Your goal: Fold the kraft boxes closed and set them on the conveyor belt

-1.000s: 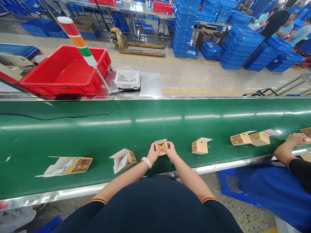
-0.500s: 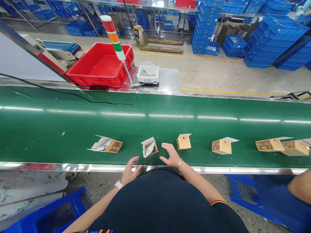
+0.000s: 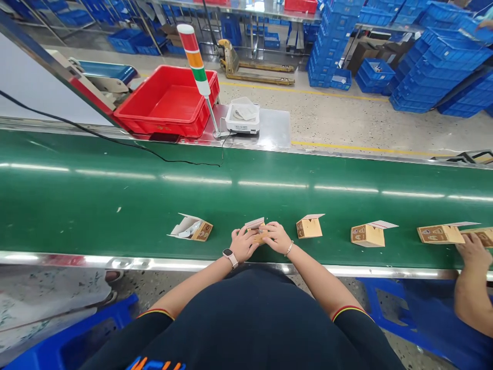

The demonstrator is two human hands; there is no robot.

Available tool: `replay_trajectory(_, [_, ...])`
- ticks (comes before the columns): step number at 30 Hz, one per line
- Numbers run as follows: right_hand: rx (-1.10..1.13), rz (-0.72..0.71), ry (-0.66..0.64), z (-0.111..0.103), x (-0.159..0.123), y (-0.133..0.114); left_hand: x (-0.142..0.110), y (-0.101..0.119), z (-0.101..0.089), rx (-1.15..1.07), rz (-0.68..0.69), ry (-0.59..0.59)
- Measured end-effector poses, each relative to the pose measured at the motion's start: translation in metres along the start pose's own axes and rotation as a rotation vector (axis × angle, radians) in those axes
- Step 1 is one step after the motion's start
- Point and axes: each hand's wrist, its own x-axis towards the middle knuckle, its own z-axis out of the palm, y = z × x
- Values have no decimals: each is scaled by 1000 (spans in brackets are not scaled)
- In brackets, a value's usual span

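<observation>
My left hand (image 3: 243, 244) and my right hand (image 3: 277, 237) grip a small kraft cardboard box (image 3: 260, 232) between them at the near side of the green conveyor belt (image 3: 115, 205). Their fingers hide most of it, and a white flap sticks up at its top. To the left lies an open printed box (image 3: 191, 227) with white contents. More closed-up boxes stand to the right: one (image 3: 309, 226), another (image 3: 367, 235), and a third (image 3: 440, 234). At the far right, a co-worker's hand (image 3: 473, 252) rests on a further box (image 3: 479, 236).
Beyond the belt stand a red plastic crate (image 3: 165, 103), a stack light (image 3: 194, 59) and a white scale (image 3: 242, 119) on a steel table (image 3: 275, 128). Farther back are stacked blue crates (image 3: 435, 67) and a pallet jack (image 3: 246, 67). A blue stool (image 3: 73, 334) sits near my left.
My two hands, apart and open half a second ago, have closed on the box that lay open between them. The boxes sit farther right in the picture, and the view has shifted slightly.
</observation>
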Motion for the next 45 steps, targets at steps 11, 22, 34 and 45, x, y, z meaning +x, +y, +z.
replay_trajectory(11, [135, 488, 508, 32, -24, 25, 17, 6, 32, -477, -345, 329])
replay_trajectory(22, [1, 479, 653, 7, -46, 19, 34, 29, 36, -907, -661, 18])
replay_trajectory(34, [-218, -256, -10, 60, -5, -51, -96, -66, -54, -349, -640, 346])
replay_trajectory(45, [-550, -102, -255, 55, 36, -23, -19, -90, -73, 137, 220, -52])
